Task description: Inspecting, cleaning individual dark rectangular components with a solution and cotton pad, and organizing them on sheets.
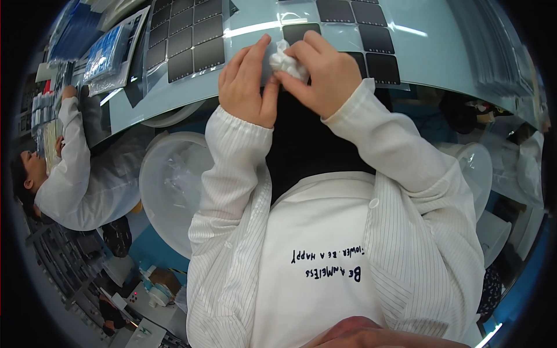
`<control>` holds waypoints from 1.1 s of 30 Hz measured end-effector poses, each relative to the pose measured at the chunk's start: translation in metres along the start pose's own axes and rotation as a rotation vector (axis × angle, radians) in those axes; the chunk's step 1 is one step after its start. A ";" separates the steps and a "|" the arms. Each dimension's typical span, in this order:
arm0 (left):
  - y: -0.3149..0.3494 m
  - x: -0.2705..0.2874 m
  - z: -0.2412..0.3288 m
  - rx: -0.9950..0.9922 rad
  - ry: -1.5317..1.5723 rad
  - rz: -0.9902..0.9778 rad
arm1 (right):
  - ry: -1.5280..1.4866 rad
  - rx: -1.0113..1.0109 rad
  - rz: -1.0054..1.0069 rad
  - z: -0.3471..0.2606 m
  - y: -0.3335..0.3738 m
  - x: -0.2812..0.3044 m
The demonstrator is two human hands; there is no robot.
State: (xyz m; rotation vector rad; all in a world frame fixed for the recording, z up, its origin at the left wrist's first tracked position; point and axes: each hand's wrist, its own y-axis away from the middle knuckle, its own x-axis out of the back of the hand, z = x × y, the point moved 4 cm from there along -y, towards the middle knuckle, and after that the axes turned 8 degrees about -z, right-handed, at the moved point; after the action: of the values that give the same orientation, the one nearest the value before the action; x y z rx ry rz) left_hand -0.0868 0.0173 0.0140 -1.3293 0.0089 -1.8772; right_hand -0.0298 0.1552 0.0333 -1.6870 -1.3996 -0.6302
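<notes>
In my right hand (328, 72) is a crumpled white wad of cloth or tissue (288, 64), pinched between thumb and fingers above the front edge of the table. My left hand (246, 84) is just to the left of the wad, fingers stretched out and thumb apart, its thumb tip close to the wad. I see nothing held in it. Beyond my hands, a dark rectangular panel (300, 31) lies on the glossy table (255, 14), partly hidden by my right fingers. More dark panels (380, 68) lie beside and behind my right hand.
Rows of dark panels (188, 43) lie on clear film left of my hands. A blue packet (107, 55) sits farther left; stacked clear sheets (493, 49) are at the right. White tubs (171, 191) stand below the table. A co-worker's sleeve (72, 124) shows at left.
</notes>
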 end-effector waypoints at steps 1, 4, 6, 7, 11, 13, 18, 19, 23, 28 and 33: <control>0.001 0.000 0.002 0.016 -0.015 -0.006 | -0.012 0.008 0.001 0.004 -0.006 0.002; -0.002 -0.003 0.006 -0.014 -0.055 -0.003 | 0.087 0.021 0.120 0.038 -0.028 0.017; -0.001 -0.005 0.005 -0.024 -0.098 0.010 | 0.100 -0.103 0.104 0.021 -0.034 0.031; 0.000 -0.005 0.004 -0.019 -0.100 0.015 | 0.111 -0.071 0.184 0.031 -0.041 0.032; 0.001 -0.003 0.001 -0.003 -0.039 0.064 | 0.027 0.103 -0.100 0.008 -0.038 0.016; -0.002 -0.004 0.003 -0.011 -0.028 0.077 | 0.009 0.063 -0.132 0.022 -0.048 0.016; 0.001 0.000 0.005 -0.018 -0.021 0.065 | -0.009 0.184 -0.032 0.022 -0.042 0.011; 0.002 -0.001 0.005 -0.016 -0.020 0.065 | -0.082 0.210 -0.117 0.015 -0.043 0.014; -0.003 -0.004 0.005 -0.038 -0.009 0.086 | 0.121 0.068 0.100 0.047 -0.048 0.014; 0.003 -0.002 0.001 -0.022 0.026 0.058 | -0.075 0.151 -0.124 0.024 -0.004 0.023; 0.001 -0.003 0.000 -0.019 -0.015 0.040 | 0.182 -0.075 0.171 0.074 0.033 0.069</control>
State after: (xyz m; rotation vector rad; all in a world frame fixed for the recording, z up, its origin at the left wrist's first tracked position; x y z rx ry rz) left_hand -0.0854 0.0182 0.0116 -1.3463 0.0449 -1.8378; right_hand 0.0097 0.2536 0.0409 -1.7392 -1.1035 -0.7275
